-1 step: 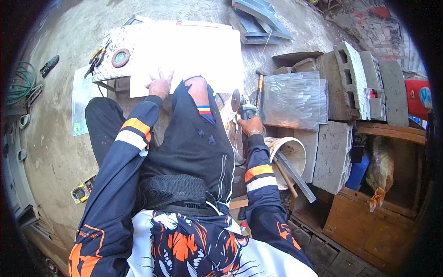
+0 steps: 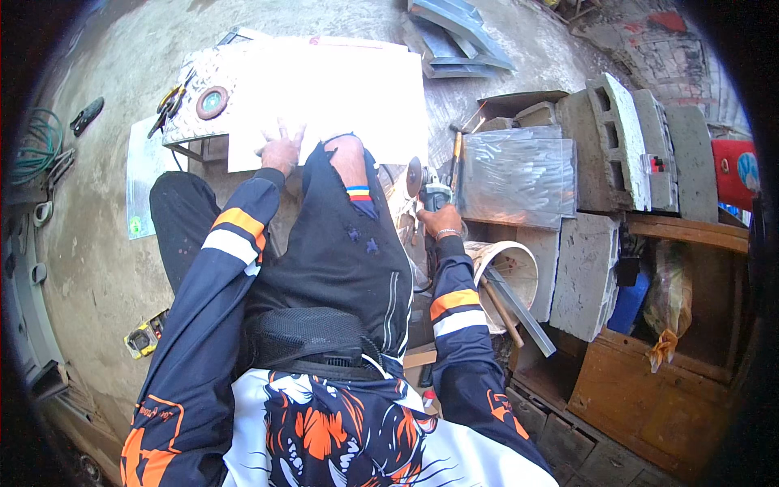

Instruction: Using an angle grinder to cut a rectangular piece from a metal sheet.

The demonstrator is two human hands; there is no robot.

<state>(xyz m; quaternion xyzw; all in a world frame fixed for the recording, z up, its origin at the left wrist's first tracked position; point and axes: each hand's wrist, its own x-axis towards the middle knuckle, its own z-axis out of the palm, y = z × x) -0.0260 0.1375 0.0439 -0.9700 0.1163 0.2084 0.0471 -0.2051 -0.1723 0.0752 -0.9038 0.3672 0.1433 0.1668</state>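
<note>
My right hand is wrapped around an angle grinder, just right of my bent knee. Its round disc stands upright near the right edge of a bright white sheet. Bright specks that look like sparks show below the disc. On the sheet's near edge lies my left hand, fingers spread flat and holding nothing. My knee also rests over that edge. Glare hides the sheet's surface detail. Under the sheet's left part is a patterned metal bench.
A small wheel-like disc and pliers lie on the bench. At right are a hammer, clear sheets, concrete blocks and a bucket holding metal strips. A tape measure sits at left; bent metal channels lie beyond.
</note>
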